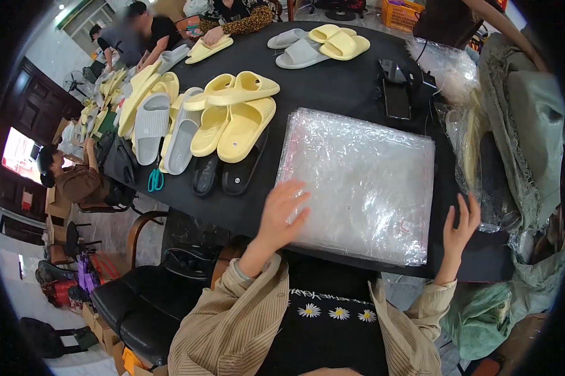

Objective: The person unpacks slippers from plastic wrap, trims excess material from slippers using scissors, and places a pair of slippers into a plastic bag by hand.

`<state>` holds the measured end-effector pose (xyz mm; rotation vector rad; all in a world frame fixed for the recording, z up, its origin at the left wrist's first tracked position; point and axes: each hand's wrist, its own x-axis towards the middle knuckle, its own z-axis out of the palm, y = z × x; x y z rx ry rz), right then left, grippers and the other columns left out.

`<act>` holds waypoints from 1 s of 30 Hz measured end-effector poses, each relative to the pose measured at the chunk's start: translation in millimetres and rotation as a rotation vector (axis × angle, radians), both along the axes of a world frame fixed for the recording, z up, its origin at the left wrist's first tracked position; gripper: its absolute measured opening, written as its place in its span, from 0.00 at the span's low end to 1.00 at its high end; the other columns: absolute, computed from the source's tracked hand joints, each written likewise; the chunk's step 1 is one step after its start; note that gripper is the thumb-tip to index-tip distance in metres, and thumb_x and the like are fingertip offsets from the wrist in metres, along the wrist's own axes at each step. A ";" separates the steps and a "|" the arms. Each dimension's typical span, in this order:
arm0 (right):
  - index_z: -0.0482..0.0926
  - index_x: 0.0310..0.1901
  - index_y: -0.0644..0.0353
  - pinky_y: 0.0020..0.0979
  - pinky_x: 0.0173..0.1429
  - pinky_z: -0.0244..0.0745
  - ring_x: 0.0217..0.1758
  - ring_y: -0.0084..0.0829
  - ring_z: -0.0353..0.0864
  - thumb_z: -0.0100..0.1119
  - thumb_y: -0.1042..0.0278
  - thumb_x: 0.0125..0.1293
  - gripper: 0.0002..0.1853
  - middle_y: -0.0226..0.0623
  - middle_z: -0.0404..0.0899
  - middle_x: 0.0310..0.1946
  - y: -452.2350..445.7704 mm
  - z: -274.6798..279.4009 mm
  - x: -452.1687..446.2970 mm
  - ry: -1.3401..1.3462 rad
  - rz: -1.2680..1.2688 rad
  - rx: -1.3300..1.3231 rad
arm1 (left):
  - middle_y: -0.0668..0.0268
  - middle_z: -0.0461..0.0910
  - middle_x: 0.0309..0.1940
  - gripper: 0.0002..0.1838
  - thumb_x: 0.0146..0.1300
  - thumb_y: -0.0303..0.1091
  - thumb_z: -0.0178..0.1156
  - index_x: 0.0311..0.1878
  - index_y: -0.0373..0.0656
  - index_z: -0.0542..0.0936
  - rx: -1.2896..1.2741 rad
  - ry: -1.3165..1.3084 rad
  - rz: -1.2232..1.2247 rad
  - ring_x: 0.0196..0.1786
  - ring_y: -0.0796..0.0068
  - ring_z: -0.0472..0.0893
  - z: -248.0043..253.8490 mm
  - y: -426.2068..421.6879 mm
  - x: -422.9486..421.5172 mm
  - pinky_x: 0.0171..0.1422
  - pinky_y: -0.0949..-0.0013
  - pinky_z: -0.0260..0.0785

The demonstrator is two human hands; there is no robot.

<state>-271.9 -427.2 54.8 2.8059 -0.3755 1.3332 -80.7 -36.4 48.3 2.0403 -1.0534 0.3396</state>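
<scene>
A thick stack of clear plastic bags [358, 182] lies flat on the black table, directly in front of me. My left hand [282, 213] is at the stack's near left edge, fingers spread and holding nothing. Off the stack's right side, my right hand [461, 225] is raised with its fingers apart, also without anything in it. Left of the bags, yellow slide sandals [248, 128] are piled on top of black slides [237, 178]. Grey slides [152, 128] and more yellow ones stand beside them.
Teal-handled scissors [156, 180] lie at the table's left edge. A phone [396, 100] rests behind the bags. Grey and yellow slides [320, 47] sit at the far side. Crumpled plastic and sacks [527, 144] crowd the right. Several people work around the table; a black chair [147, 294] stands at left.
</scene>
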 end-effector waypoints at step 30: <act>0.76 0.57 0.61 0.37 0.66 0.66 0.64 0.44 0.71 0.56 0.83 0.62 0.21 0.45 0.72 0.60 5.0 -36.7 12.0 0.122 0.115 0.418 | 0.49 0.80 0.42 0.21 0.55 0.31 0.65 0.53 0.42 0.75 0.601 0.121 1.188 0.47 0.46 0.80 -75.0 371.2 231.3 0.51 0.49 0.71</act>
